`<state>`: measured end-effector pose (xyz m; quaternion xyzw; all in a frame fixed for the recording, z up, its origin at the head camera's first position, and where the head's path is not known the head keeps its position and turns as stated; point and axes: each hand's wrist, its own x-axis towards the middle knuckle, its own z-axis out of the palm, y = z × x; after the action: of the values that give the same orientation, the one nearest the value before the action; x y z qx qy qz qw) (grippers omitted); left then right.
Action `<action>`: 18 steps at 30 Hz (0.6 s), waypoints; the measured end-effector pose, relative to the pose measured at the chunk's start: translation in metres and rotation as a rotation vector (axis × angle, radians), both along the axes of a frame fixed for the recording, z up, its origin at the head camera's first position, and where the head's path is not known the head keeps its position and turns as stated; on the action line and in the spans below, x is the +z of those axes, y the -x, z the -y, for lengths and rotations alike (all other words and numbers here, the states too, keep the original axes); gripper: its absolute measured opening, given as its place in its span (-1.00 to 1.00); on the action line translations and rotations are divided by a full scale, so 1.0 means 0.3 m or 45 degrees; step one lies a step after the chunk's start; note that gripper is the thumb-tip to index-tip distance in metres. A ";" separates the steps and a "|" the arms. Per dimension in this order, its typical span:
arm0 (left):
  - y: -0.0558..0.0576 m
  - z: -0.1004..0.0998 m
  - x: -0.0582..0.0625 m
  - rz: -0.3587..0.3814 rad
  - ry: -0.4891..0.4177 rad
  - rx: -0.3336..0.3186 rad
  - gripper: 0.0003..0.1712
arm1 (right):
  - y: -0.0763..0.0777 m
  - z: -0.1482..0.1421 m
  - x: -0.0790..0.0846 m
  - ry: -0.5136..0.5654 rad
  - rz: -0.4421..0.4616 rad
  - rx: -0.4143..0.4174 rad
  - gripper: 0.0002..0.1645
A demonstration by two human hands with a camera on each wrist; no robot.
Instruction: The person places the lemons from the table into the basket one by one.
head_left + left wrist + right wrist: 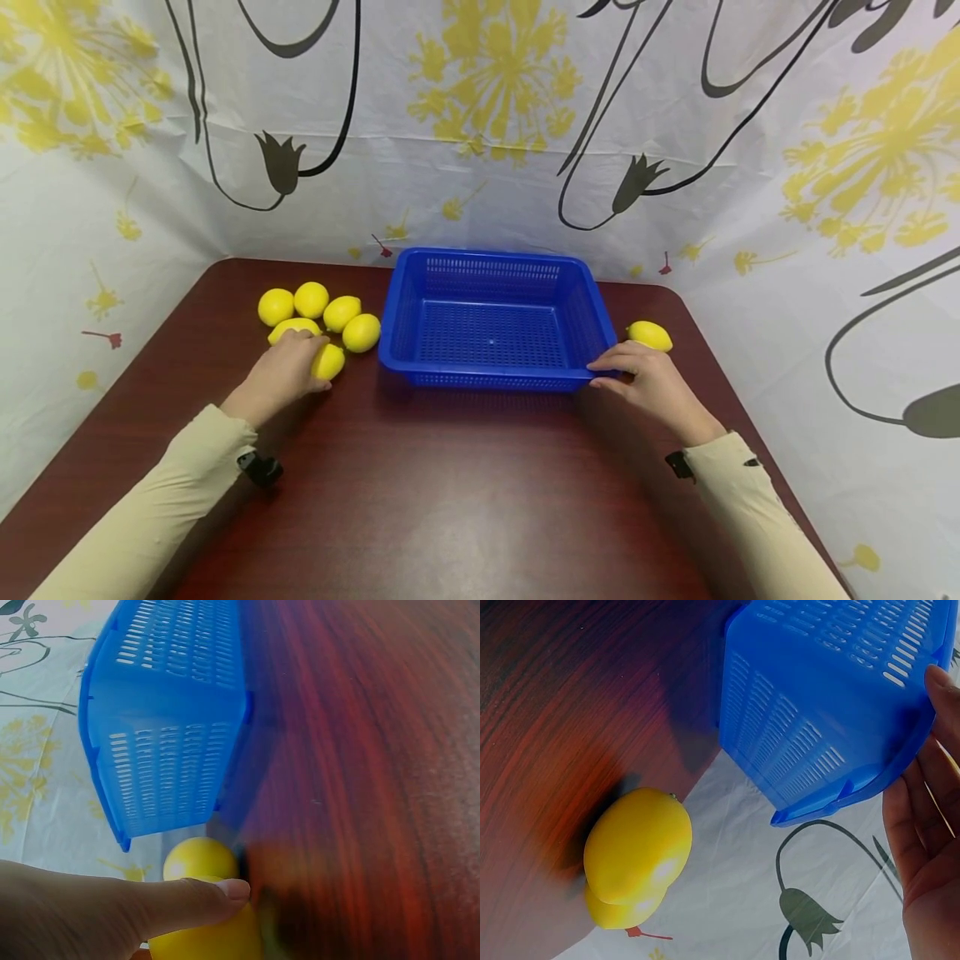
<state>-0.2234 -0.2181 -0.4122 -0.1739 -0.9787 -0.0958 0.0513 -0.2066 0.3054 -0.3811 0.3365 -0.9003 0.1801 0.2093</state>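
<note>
My left hand grips a yellow lemon at the left of the table, thumb on its near side. In the left wrist view the thumb lies across that lemon, and another lemon sits just beyond. Several more lemons cluster beside and behind this hand. At the middle back stands a blue plastic basket with slotted walls and a bare floor. My right hand pinches its front right corner between thumb and fingers. Beyond that hand lies a lemon; the right wrist view shows two lemons overlapping there.
Everything stands on a dark red-brown wooden table. A white cloth with yellow and grey flower prints hangs close along the back and both sides. The basket's left wall is close to the nearest lemon of the cluster.
</note>
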 end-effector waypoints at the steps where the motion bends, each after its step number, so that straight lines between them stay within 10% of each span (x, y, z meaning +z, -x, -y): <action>1: 0.000 -0.001 0.006 -0.004 -0.003 0.000 -0.25 | 0.000 0.000 0.000 0.000 0.000 -0.001 -0.72; 18: 0.051 -0.011 0.210 -0.016 -0.033 -0.007 -0.26 | -0.003 0.001 0.003 -0.004 0.026 -0.002 -0.72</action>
<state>-0.2386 -0.2148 -0.3493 -0.1764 -0.9766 -0.1076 0.0595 -0.2058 0.3051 -0.3803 0.3342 -0.9030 0.1818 0.1997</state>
